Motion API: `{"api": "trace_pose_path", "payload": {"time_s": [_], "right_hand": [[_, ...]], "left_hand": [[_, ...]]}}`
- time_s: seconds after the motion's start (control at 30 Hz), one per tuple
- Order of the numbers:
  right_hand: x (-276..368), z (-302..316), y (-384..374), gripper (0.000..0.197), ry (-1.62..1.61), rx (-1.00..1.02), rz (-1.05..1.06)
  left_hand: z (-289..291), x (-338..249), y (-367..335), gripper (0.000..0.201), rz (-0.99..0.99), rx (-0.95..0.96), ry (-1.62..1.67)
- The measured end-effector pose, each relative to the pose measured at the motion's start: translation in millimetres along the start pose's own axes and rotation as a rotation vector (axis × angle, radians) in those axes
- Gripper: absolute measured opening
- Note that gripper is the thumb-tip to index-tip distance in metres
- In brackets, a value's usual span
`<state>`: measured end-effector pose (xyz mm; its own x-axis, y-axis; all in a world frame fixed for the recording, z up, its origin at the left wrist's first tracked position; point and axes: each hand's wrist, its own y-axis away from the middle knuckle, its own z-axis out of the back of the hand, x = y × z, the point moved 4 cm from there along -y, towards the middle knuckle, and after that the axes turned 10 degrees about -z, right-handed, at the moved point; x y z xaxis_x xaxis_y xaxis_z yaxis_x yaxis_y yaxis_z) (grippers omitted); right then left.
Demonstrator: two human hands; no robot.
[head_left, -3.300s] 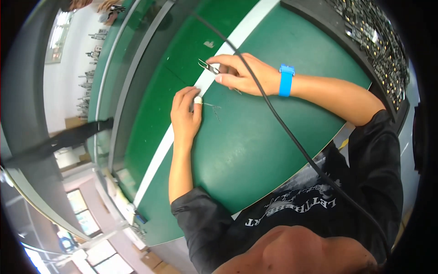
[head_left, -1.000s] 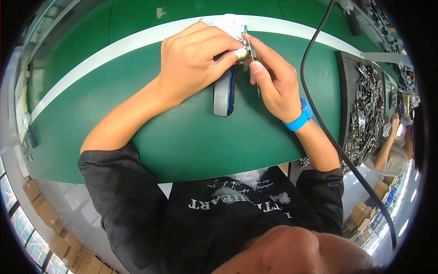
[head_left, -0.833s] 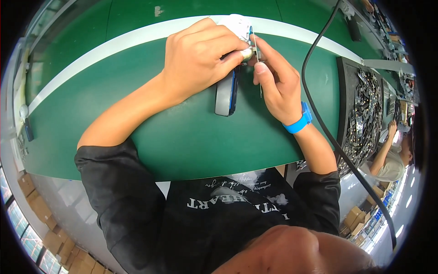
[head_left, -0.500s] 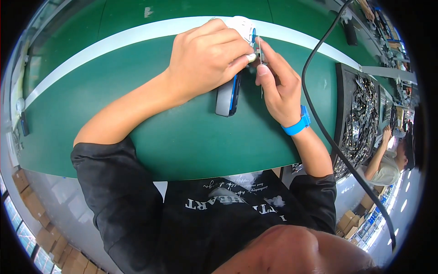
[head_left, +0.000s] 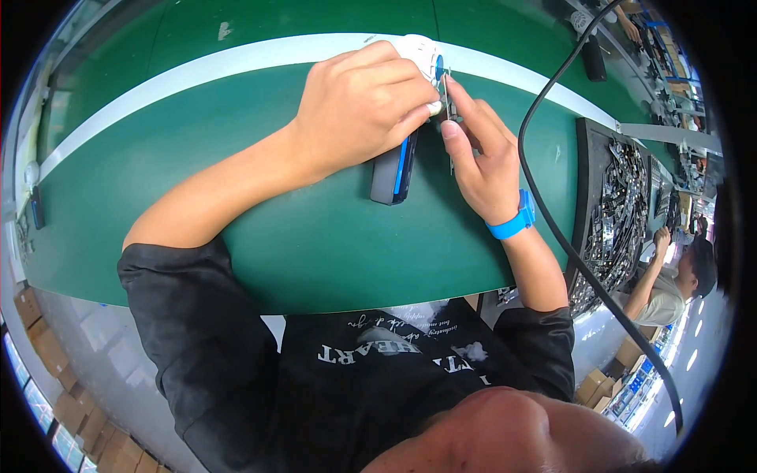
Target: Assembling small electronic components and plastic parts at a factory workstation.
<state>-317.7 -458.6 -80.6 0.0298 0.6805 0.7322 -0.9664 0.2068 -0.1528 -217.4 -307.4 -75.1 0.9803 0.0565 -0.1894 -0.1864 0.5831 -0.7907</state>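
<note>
My left hand [head_left: 359, 102] is curled over a handheld device, which has a rounded white head [head_left: 420, 54] beyond my fingers and a grey-and-black lower body with a blue stripe [head_left: 391, 175] showing beneath my palm. A white covering sits on a fingertip of this hand. Close on the right, my right hand [head_left: 485, 154] pinches a thin flat plate [head_left: 447, 98] between thumb and fingers, turned almost edge-on. The plate stands beside the device's blue-edged side; whether they touch I cannot tell. My left fingers hide the device's middle.
A black cable [head_left: 527, 150] hangs past my right wrist. To the right, a dark tray [head_left: 583, 158] holds many small metal parts. A white strip [head_left: 236, 59] crosses the green table [head_left: 315, 244]. Another person [head_left: 670, 288] works at far right; a small tool [head_left: 36, 206] lies far left.
The view has shifted slightly. My right fingers have moved a little along the thin plate, with the thumb and index finger still on it. The left hand keeps its grip.
</note>
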Motion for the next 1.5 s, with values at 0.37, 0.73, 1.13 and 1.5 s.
{"api": "trace_pose_path", "payload": {"time_s": [0.37, 0.73, 1.13, 1.5], "right_hand": [[-1, 15, -8, 0.042, 0.006, 0.139, 0.144], [-11, 60, 3, 0.052, 0.227, 0.441, 0.048], [-122, 255, 136, 0.043, 0.955, -0.142, -0.215], [-137, 238, 140, 0.024, 1.151, -0.138, -0.274]], "left_hand": [[8, -3, -4, 0.009, -0.043, 0.042, 0.081], [-23, 48, -48, 0.023, -0.077, 0.356, 0.37], [35, 420, -33, 0.046, 1.074, -0.284, 0.75], [-238, 167, -225, 0.076, 0.377, 0.543, 0.103]]}}
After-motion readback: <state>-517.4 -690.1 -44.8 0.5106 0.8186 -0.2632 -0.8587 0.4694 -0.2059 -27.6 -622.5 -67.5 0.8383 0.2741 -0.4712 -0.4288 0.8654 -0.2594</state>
